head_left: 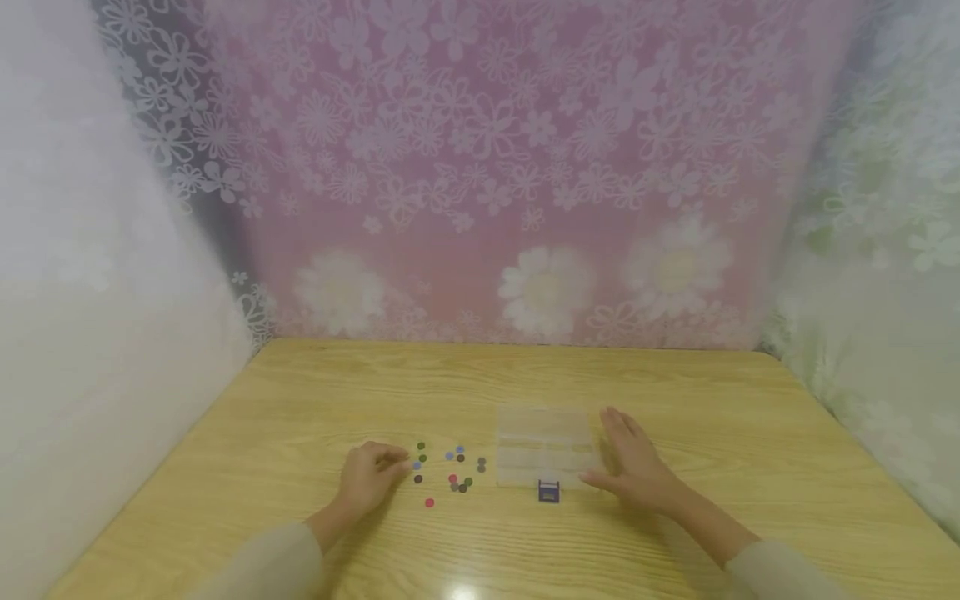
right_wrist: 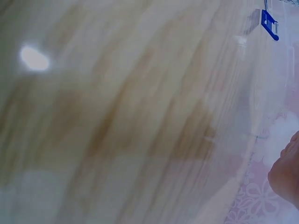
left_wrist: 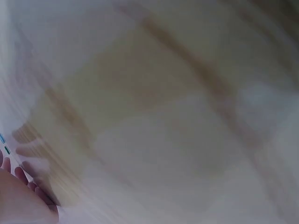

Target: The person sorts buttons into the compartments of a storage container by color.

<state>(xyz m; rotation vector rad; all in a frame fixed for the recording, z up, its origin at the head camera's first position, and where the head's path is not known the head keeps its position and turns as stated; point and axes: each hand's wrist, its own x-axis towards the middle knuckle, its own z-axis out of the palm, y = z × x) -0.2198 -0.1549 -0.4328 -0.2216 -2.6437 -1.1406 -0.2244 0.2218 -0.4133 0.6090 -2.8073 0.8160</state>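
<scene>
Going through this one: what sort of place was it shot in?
Probably an indoor tabletop space screened off with fabric: a wood-grain table, a pink floral hanging behind it, and a pale hanging on the left.

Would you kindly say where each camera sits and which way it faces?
Head: on the head, facing forward and down at the table, discs, box; left hand, right hand, sleeves show.
Left wrist: on that wrist, facing the table; hand at lower left.
Right wrist: on that wrist, facing the table; hand at right edge.
Head and right wrist share the blue latch.
</scene>
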